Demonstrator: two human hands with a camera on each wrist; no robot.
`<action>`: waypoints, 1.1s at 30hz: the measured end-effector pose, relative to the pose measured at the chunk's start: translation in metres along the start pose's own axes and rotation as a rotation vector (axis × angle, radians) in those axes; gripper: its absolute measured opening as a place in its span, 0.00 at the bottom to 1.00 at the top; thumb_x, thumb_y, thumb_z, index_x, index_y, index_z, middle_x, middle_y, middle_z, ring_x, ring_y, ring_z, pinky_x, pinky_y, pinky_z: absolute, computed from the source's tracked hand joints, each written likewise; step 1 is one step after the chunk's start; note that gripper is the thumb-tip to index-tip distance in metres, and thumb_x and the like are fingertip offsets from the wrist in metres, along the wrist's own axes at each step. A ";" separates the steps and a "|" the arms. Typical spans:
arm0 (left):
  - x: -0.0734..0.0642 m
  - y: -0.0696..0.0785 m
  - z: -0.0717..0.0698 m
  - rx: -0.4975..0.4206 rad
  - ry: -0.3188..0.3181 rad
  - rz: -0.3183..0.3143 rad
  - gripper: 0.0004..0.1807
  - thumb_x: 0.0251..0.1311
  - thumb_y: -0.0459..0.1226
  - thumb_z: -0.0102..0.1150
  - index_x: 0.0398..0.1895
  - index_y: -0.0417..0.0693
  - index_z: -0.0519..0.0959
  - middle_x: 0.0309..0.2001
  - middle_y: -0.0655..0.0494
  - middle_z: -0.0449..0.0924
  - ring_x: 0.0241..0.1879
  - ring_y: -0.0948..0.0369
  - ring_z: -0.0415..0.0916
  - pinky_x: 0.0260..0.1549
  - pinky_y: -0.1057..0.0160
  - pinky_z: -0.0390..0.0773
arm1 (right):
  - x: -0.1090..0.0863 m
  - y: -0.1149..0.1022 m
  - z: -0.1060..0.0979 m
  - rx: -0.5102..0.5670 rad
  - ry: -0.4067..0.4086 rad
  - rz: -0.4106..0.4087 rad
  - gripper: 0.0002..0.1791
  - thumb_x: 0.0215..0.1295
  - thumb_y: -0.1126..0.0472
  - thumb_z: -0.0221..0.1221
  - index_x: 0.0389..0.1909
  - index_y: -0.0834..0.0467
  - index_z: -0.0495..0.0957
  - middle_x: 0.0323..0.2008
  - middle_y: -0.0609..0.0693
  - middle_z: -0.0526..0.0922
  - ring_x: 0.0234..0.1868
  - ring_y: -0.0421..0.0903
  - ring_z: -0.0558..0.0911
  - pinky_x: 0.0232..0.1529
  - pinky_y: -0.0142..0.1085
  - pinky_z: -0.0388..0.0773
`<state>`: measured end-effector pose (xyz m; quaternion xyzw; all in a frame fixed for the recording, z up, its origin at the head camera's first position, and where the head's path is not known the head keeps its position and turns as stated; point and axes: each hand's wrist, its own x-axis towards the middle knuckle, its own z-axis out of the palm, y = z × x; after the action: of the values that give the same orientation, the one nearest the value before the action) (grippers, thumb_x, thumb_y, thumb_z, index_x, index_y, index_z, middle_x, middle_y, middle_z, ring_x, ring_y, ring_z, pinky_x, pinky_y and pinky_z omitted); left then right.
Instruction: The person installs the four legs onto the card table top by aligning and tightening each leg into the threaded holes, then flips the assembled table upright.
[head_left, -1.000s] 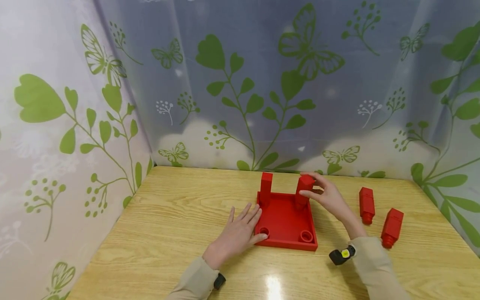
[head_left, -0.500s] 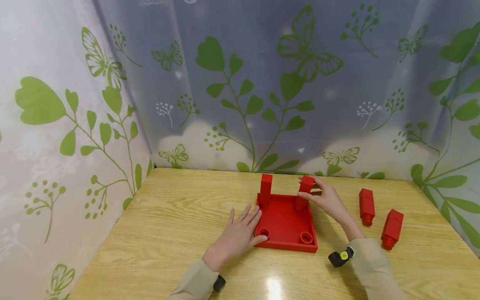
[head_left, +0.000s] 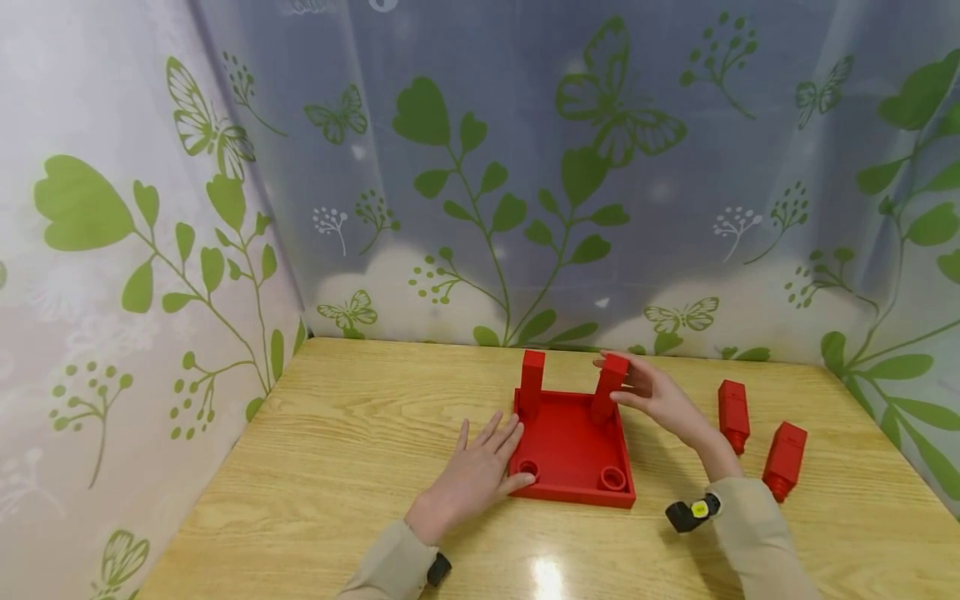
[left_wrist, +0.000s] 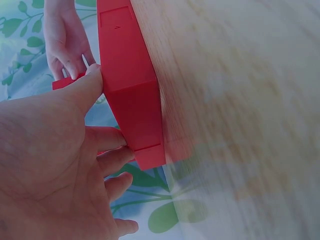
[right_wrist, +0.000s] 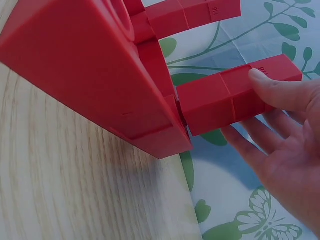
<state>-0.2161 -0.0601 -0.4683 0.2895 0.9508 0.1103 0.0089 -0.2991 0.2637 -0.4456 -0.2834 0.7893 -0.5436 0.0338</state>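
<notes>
In the head view a red square tray (head_left: 573, 495) with a raised rim lies on the table. My left hand (head_left: 474, 479) rests at its left side, fingers fairly straight, thumb over the near-left corner. At the far-right corner stands a red square leg (head_left: 611, 387); my right hand (head_left: 663, 400) holds it near its top. The right wrist view shows the thumb (right_wrist: 280, 92) on one face of that leg and the fingers along its underside. Another red leg (head_left: 532, 383) rises from the far-left corner. Round sockets (head_left: 612, 478) show at both near corners.
Two loose red legs with threaded ends lie to the right, one farther back (head_left: 733, 410) and one nearer (head_left: 786, 454). Behind the wooden table (head_left: 360, 417) hangs a curtain (head_left: 480, 167) printed with leaves and butterflies; another covers the left side.
The far-right leg has turned on its axis, and its faces now line up with the tray. My right thumb has shifted slightly right. The left hand has stayed in place.
</notes>
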 end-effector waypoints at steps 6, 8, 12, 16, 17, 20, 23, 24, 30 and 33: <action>-0.001 0.000 0.000 -0.005 -0.001 -0.003 0.42 0.72 0.59 0.48 0.79 0.43 0.58 0.80 0.50 0.52 0.80 0.49 0.46 0.73 0.33 0.46 | 0.000 0.000 0.001 -0.001 0.014 0.025 0.36 0.70 0.66 0.62 0.76 0.57 0.62 0.70 0.65 0.70 0.62 0.36 0.78 0.56 0.28 0.77; -0.001 0.001 0.000 -0.007 0.002 -0.002 0.42 0.72 0.59 0.48 0.79 0.43 0.58 0.80 0.50 0.52 0.80 0.49 0.46 0.73 0.33 0.46 | 0.001 -0.001 0.003 -0.014 0.029 0.039 0.36 0.70 0.66 0.63 0.76 0.57 0.62 0.70 0.66 0.70 0.64 0.45 0.78 0.55 0.28 0.78; -0.001 0.001 0.000 -0.011 0.007 0.001 0.41 0.73 0.59 0.48 0.79 0.42 0.58 0.80 0.50 0.52 0.80 0.48 0.46 0.72 0.33 0.46 | 0.002 -0.003 0.006 -0.053 0.070 0.086 0.36 0.69 0.65 0.64 0.75 0.60 0.63 0.67 0.67 0.72 0.65 0.63 0.76 0.53 0.29 0.79; -0.001 0.001 0.000 -0.008 0.007 0.001 0.42 0.73 0.59 0.48 0.79 0.43 0.58 0.80 0.50 0.52 0.80 0.49 0.46 0.73 0.33 0.46 | 0.002 -0.006 0.009 -0.121 0.130 0.146 0.38 0.66 0.62 0.67 0.74 0.63 0.62 0.63 0.66 0.76 0.61 0.66 0.77 0.50 0.29 0.80; -0.001 0.002 0.000 -0.006 0.006 0.001 0.42 0.73 0.59 0.48 0.79 0.43 0.58 0.80 0.50 0.52 0.80 0.49 0.46 0.73 0.33 0.46 | 0.002 -0.006 0.010 -0.136 0.145 0.156 0.39 0.66 0.61 0.68 0.74 0.63 0.63 0.61 0.65 0.76 0.60 0.64 0.78 0.49 0.30 0.80; -0.001 0.002 -0.001 -0.006 0.002 -0.002 0.42 0.73 0.59 0.48 0.79 0.43 0.58 0.80 0.50 0.52 0.80 0.49 0.46 0.73 0.33 0.46 | 0.004 -0.005 0.014 -0.170 0.177 0.170 0.38 0.65 0.58 0.69 0.73 0.63 0.65 0.59 0.63 0.78 0.56 0.59 0.80 0.47 0.32 0.82; -0.001 0.003 -0.002 -0.006 0.000 -0.003 0.42 0.73 0.59 0.48 0.79 0.43 0.58 0.80 0.50 0.52 0.80 0.49 0.46 0.73 0.33 0.46 | 0.005 -0.005 0.016 -0.186 0.191 0.169 0.35 0.66 0.56 0.68 0.72 0.60 0.69 0.57 0.61 0.80 0.52 0.51 0.82 0.45 0.34 0.83; -0.001 0.003 -0.002 -0.006 0.000 -0.003 0.42 0.73 0.59 0.48 0.79 0.43 0.58 0.80 0.50 0.52 0.80 0.49 0.46 0.73 0.33 0.46 | 0.005 -0.004 0.017 -0.192 0.192 0.169 0.34 0.67 0.56 0.67 0.71 0.59 0.69 0.57 0.60 0.80 0.51 0.48 0.82 0.44 0.34 0.83; -0.001 0.002 -0.002 -0.007 0.002 0.000 0.42 0.73 0.58 0.48 0.79 0.42 0.58 0.80 0.50 0.52 0.80 0.49 0.46 0.73 0.33 0.46 | 0.006 -0.004 0.016 -0.209 0.171 0.153 0.32 0.69 0.56 0.65 0.70 0.60 0.70 0.57 0.61 0.83 0.54 0.52 0.83 0.45 0.31 0.81; -0.001 0.002 -0.002 -0.010 0.000 -0.001 0.42 0.72 0.58 0.49 0.79 0.42 0.58 0.80 0.50 0.52 0.80 0.49 0.46 0.73 0.33 0.46 | 0.004 -0.007 0.013 -0.215 0.143 0.158 0.33 0.70 0.57 0.65 0.72 0.62 0.67 0.60 0.63 0.80 0.58 0.59 0.80 0.49 0.36 0.82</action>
<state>-0.2143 -0.0591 -0.4657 0.2892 0.9503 0.1150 0.0104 -0.2951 0.2494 -0.4434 -0.1829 0.8633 -0.4703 -0.0104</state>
